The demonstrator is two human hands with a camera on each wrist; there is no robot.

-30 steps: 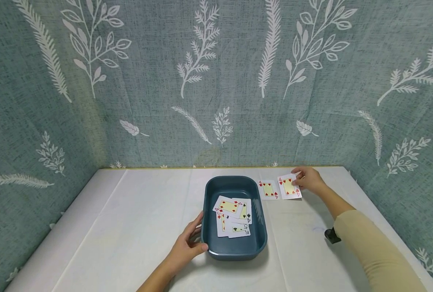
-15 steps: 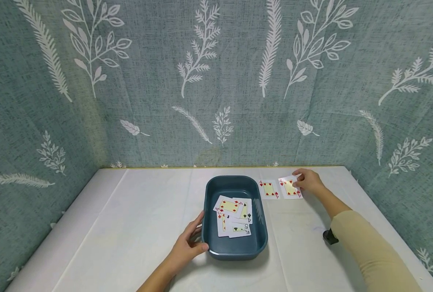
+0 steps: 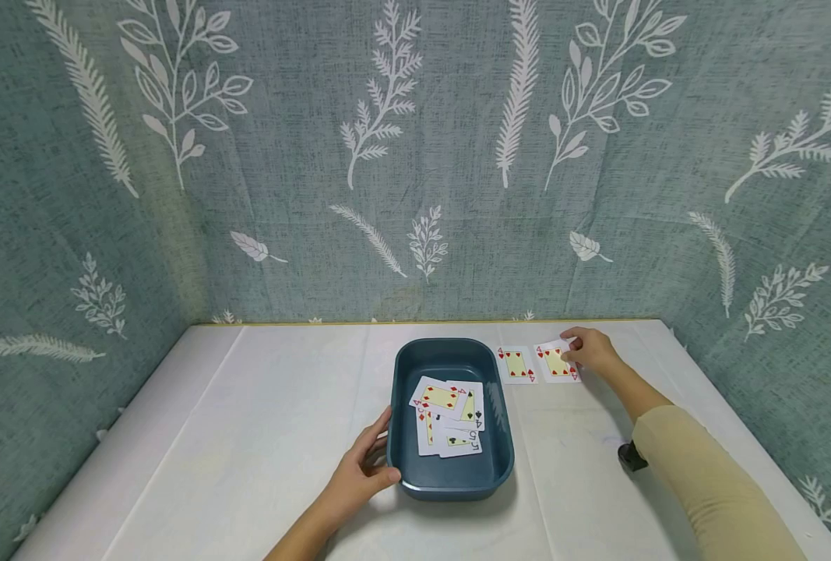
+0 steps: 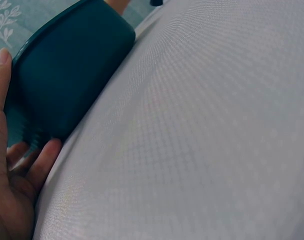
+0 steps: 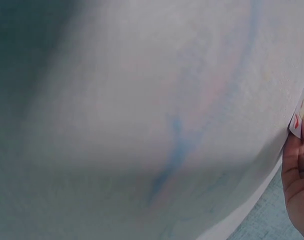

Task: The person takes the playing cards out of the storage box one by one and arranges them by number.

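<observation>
A dark teal rectangular tub [image 3: 450, 474] stands on the white-covered table. My left hand [image 3: 360, 469] holds its near left corner; in the left wrist view the thumb is near the rim and the fingers bend against the lower wall. Several overlapping playing cards [image 3: 443, 397] lie face up inside, red diamonds and black suits among them. To the tub's right, a four of hearts [image 3: 516, 365] lies on the cloth. Beside it, my right hand [image 3: 593, 348] pinches the right edge of another red four, a playing card [image 3: 554, 361], thumb on its face and fingers beneath.
A white cloth [image 3: 268, 421] covers the table, back to a straight edge at the leaf-patterned curtain [image 3: 303, 156]. A small black device [image 3: 631, 456] sits at my right wrist, by the beige sleeve [image 3: 702, 467].
My right hand has come slightly down with its card, which now looks flatter against the cloth. My left hand and the tub stay where they were.
</observation>
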